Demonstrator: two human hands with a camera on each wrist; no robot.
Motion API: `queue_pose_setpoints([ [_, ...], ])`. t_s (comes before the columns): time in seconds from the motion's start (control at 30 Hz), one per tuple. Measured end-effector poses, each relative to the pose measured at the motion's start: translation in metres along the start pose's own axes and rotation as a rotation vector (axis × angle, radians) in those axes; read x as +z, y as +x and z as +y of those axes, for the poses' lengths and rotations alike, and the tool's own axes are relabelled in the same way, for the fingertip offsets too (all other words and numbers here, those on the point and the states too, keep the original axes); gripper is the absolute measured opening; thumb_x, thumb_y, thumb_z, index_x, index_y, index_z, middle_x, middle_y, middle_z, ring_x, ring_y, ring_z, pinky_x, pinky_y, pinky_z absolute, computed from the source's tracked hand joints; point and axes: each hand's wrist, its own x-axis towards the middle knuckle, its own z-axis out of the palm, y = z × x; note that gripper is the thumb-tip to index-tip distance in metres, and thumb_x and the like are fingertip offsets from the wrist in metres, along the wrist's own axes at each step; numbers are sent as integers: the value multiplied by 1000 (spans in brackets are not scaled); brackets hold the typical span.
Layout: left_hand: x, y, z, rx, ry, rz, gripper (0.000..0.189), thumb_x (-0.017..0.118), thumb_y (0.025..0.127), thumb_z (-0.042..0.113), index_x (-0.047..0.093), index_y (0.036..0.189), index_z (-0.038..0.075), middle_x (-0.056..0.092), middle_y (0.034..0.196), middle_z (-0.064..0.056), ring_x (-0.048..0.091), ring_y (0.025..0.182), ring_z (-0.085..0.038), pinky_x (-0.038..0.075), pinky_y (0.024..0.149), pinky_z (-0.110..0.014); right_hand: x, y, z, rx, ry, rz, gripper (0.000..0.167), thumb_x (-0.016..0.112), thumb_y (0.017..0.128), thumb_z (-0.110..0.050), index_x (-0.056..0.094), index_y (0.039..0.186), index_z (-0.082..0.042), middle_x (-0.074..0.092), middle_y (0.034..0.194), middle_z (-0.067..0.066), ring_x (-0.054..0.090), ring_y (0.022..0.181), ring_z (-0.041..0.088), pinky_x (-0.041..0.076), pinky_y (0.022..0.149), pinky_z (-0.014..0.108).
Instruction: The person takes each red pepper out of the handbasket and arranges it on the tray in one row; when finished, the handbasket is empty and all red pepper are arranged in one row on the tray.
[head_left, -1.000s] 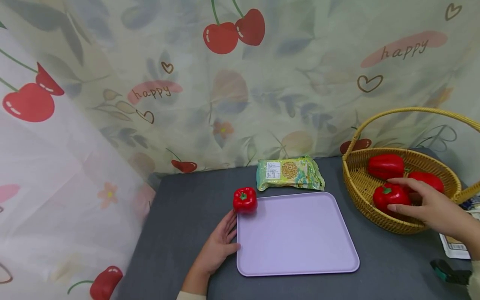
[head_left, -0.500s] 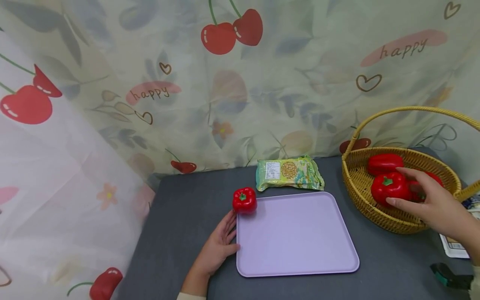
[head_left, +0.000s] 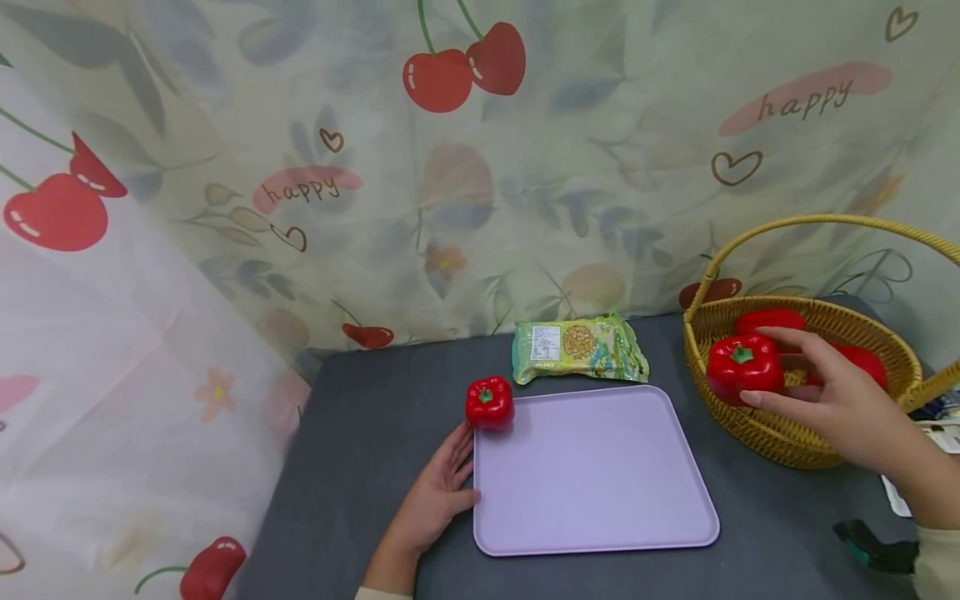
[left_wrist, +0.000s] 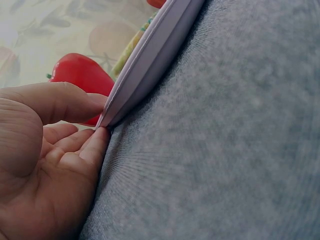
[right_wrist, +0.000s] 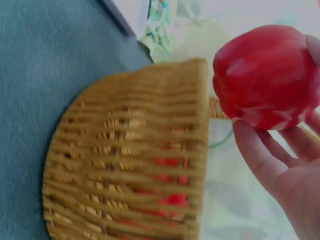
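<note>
My right hand (head_left: 840, 400) grips a red bell pepper (head_left: 742, 368) between thumb and fingers, above the left rim of a wicker basket (head_left: 795, 450). In the right wrist view the bell pepper (right_wrist: 270, 77) appears lifted beyond the basket's rim (right_wrist: 197, 150). More red peppers lie inside the basket, partly hidden by the hand. At the left edge of a lilac tray (head_left: 592, 475), my left hand (head_left: 431, 500) rests with fairly straight fingers and thumb touching the rim (left_wrist: 125, 95). Another red bell pepper (head_left: 490, 403) sits at the tray's far left corner.
Behind the tray lies a green and yellow packet (head_left: 577, 348). A black and green object (head_left: 873, 546) lies near my right sleeve. Partly hidden packages (head_left: 941, 435) are beside the basket. A patterned curtain (head_left: 465, 208) hangs at the back.
My right hand has raised the bell pepper from among the others in the basket and moved it left to the rim. The left hand and the tray have stayed in place.
</note>
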Motion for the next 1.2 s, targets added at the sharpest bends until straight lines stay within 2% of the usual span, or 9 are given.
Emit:
queue_pose_setpoints([
  [0.17, 0, 0, 0, 0, -3, -4, 102, 65, 87, -24, 19, 174, 5, 21, 179, -11, 19, 163, -28, 30, 123, -37, 12, 0, -5, -41, 78, -40, 88, 87, 93, -7, 34, 162, 0, 40, 153, 31, 52, 126, 60, 59, 76, 17],
  [0.4, 0, 0, -1, 15, -1, -7, 102, 64, 87, -25, 18, 174, 5, 21, 179, -11, 20, 163, -28, 31, 123, -35, 34, 3, -12, -120, 92, -97, 89, 90, 88, -4, 38, 161, 1, 47, 151, 27, 54, 126, 53, 60, 79, 21],
  [0.6, 0, 0, -2, 8, -8, -3, 102, 64, 87, -25, 20, 174, 5, 21, 179, -11, 19, 163, -28, 30, 123, -36, 59, 6, -16, -111, 159, -183, 85, 88, 92, -8, 39, 161, 2, 51, 149, 26, 59, 124, 49, 65, 83, 33],
  [0.8, 0, 1, -2, 13, -8, -7, 103, 64, 86, -25, 19, 174, 5, 21, 179, -11, 19, 163, -28, 31, 123, -35, 79, 10, -24, -76, 190, -253, 84, 89, 92, -17, 41, 160, -1, 52, 150, 24, 57, 130, 49, 64, 89, 45],
  [1.2, 0, 0, 0, 4, -15, -4, 102, 63, 86, -25, 19, 174, 6, 21, 179, -11, 20, 163, -28, 31, 123, -34, 122, 22, -25, -73, 265, -374, 82, 91, 91, -22, 45, 156, -3, 51, 152, 21, 51, 138, 52, 62, 96, 43],
])
